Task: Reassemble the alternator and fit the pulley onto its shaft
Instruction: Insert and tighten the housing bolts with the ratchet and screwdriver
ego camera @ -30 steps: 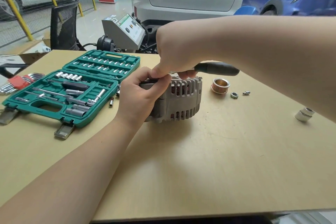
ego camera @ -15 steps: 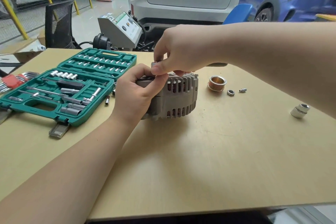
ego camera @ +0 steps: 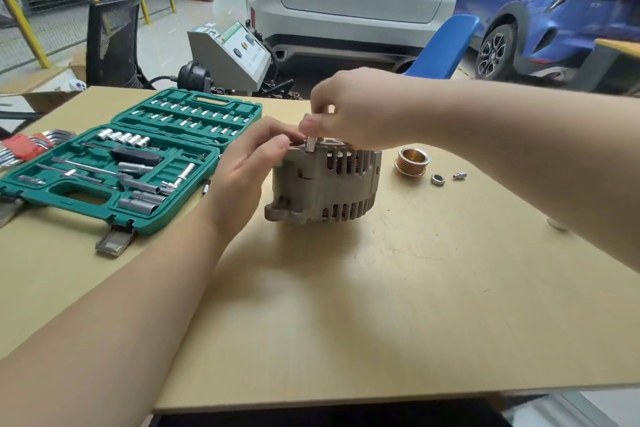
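Observation:
The grey alternator (ego camera: 325, 187) stands on the wooden table (ego camera: 346, 305), copper windings showing through its slots. My right hand (ego camera: 349, 111) reaches over it and pinches a short silver socket (ego camera: 310, 144) standing upright on the housing's upper left edge. My left hand (ego camera: 247, 163) rests against the alternator's left end, fingertips touching the top edge beside the socket. The brass-coloured pulley (ego camera: 412, 161) lies on the table to the right, apart from the alternator, with a nut (ego camera: 437, 179) and a small bolt (ego camera: 460, 176) beside it.
An open green socket set (ego camera: 114, 166) fills the table's left side, with a loose bit (ego camera: 206, 189) by it and hex keys (ego camera: 24, 149) at the far left. A white part (ego camera: 557, 224) peeks from under my right forearm. Parked cars and a chair stand behind.
The black tool handle seen under my right hand a second ago is out of sight. My left hand has loosened from gripping the alternator's top to resting against its end.

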`<state>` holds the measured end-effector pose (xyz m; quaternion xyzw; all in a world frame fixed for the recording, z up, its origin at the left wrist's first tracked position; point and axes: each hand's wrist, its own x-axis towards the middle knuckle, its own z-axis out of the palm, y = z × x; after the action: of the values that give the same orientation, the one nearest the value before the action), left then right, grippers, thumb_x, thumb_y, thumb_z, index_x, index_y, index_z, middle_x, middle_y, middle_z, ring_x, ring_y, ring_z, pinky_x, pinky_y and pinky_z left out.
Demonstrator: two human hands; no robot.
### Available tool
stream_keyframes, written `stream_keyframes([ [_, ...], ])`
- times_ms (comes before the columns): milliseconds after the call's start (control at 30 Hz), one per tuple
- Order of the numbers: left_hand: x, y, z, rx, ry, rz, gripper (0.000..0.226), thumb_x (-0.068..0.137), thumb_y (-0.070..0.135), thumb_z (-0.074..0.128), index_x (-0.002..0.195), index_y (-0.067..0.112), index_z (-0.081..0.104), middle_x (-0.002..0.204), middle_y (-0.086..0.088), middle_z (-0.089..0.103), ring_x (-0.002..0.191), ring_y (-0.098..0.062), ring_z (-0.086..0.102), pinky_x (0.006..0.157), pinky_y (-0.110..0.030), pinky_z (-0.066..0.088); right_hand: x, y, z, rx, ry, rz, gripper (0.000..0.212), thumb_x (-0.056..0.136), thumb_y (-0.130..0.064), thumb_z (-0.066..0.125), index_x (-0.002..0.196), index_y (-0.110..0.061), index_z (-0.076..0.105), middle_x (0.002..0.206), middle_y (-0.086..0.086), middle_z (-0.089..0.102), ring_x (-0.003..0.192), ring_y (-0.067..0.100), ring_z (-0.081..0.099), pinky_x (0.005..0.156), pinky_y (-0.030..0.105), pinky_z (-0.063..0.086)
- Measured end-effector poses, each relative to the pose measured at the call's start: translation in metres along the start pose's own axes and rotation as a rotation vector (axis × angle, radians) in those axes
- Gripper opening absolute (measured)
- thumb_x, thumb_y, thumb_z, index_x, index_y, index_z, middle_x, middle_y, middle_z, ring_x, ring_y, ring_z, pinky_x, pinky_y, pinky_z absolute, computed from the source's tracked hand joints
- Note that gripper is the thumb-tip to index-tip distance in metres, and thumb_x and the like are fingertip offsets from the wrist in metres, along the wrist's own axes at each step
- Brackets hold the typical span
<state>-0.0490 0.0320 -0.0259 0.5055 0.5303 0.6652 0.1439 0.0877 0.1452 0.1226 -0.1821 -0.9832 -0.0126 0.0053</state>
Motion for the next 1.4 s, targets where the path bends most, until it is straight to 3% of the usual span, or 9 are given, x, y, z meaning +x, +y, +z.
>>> stream_keyframes([
  [100, -0.005, -0.008, 0.007, -0.179, 0.142, -0.087, 0.041, 0.104, 0.045, 0.044, 0.114, 0.023, 0.078, 0.128, -0.006, 0.072, 0.132, -0.035, 0.06, 0.118, -0.054, 0.042, 0.001, 0.007, -0.002, -0.007, -0.004, -0.087, 0.038, 0.104, -0.059, 0.048, 0.117, -0.028, 0.067, 0.09, -0.013, 0.058, 0.079, 0.005, 0.053, 0.06, 0.026, 0.037],
  [200, -0.005, -0.008, 0.018, -0.203, 0.201, -0.195, 0.046, 0.103, 0.054, 0.045, 0.119, 0.027, 0.079, 0.138, 0.003, 0.069, 0.14, -0.032, 0.056, 0.119, -0.071, 0.036, 0.006, 0.01, -0.006, -0.038, -0.005, -0.154, 0.032, 0.104, -0.057, 0.05, 0.116, -0.033, 0.067, 0.083, -0.016, 0.056, 0.074, 0.001, 0.05, 0.058, 0.026, 0.032],
  [367, -0.005, -0.012, 0.018, -0.078, 0.214, -0.107, 0.04, 0.108, 0.036, 0.04, 0.107, 0.031, 0.08, 0.146, 0.008, 0.062, 0.142, -0.016, 0.053, 0.122, -0.062, 0.035, 0.011, 0.023, -0.011, 0.048, -0.069, -0.232, 0.021, 0.102, -0.057, 0.056, 0.117, -0.046, 0.066, 0.088, -0.017, 0.065, 0.076, 0.0, 0.056, 0.064, 0.027, 0.038],
  [600, -0.006, -0.007, 0.019, 0.069, 0.221, 0.014, 0.024, 0.1, 0.049, 0.058, 0.105, 0.036, 0.077, 0.128, 0.016, 0.069, 0.136, -0.017, 0.056, 0.118, -0.043, 0.042, 0.018, 0.032, -0.012, 0.136, -0.119, -0.24, 0.023, 0.096, -0.057, 0.062, 0.119, -0.057, 0.064, 0.097, -0.026, 0.071, 0.088, -0.002, 0.063, 0.071, 0.022, 0.044],
  [833, -0.005, 0.007, 0.024, 0.048, 0.222, -0.039, 0.022, 0.095, 0.047, 0.075, 0.103, 0.028, 0.081, 0.097, 0.011, 0.077, 0.092, -0.009, 0.072, 0.072, -0.016, 0.053, 0.018, 0.03, -0.015, 0.164, -0.12, -0.246, 0.032, 0.093, -0.055, 0.066, 0.125, -0.053, 0.067, 0.103, -0.026, 0.073, 0.094, 0.002, 0.068, 0.077, 0.024, 0.051],
  [1000, -0.005, 0.008, 0.027, 0.053, 0.229, -0.024, 0.02, 0.095, 0.043, 0.078, 0.102, 0.025, 0.082, 0.093, 0.011, 0.077, 0.089, -0.01, 0.071, 0.073, -0.021, 0.053, 0.017, 0.027, -0.015, 0.144, -0.114, -0.199, 0.021, 0.094, -0.061, 0.064, 0.114, -0.055, 0.071, 0.082, -0.014, 0.075, 0.061, 0.014, 0.07, 0.045, 0.028, 0.055],
  [1067, -0.004, 0.007, 0.029, 0.055, 0.225, -0.01, 0.015, 0.095, 0.042, 0.077, 0.098, 0.027, 0.08, 0.09, 0.012, 0.073, 0.09, -0.013, 0.069, 0.076, -0.028, 0.054, 0.018, 0.025, -0.013, 0.125, -0.107, -0.189, 0.02, 0.094, -0.063, 0.062, 0.111, -0.056, 0.07, 0.08, -0.016, 0.074, 0.067, 0.016, 0.072, 0.05, 0.038, 0.059],
  [1200, -0.003, 0.006, 0.028, 0.086, 0.212, 0.012, 0.015, 0.096, 0.045, 0.075, 0.097, 0.03, 0.077, 0.091, 0.015, 0.069, 0.092, -0.012, 0.066, 0.077, -0.025, 0.054, 0.015, 0.023, -0.008, 0.153, -0.078, -0.16, 0.024, 0.096, -0.063, 0.06, 0.113, -0.05, 0.071, 0.084, -0.02, 0.074, 0.077, 0.001, 0.067, 0.063, 0.029, 0.048],
  [1400, -0.002, 0.005, 0.022, 0.047, 0.173, -0.004, 0.012, 0.097, 0.042, 0.075, 0.097, 0.03, 0.077, 0.09, 0.014, 0.069, 0.089, -0.008, 0.064, 0.075, -0.02, 0.052, 0.011, 0.009, -0.004, 0.102, 0.001, -0.087, 0.028, 0.097, -0.06, 0.06, 0.109, -0.042, 0.078, 0.076, -0.01, 0.076, 0.075, 0.01, 0.07, 0.066, 0.028, 0.053],
])
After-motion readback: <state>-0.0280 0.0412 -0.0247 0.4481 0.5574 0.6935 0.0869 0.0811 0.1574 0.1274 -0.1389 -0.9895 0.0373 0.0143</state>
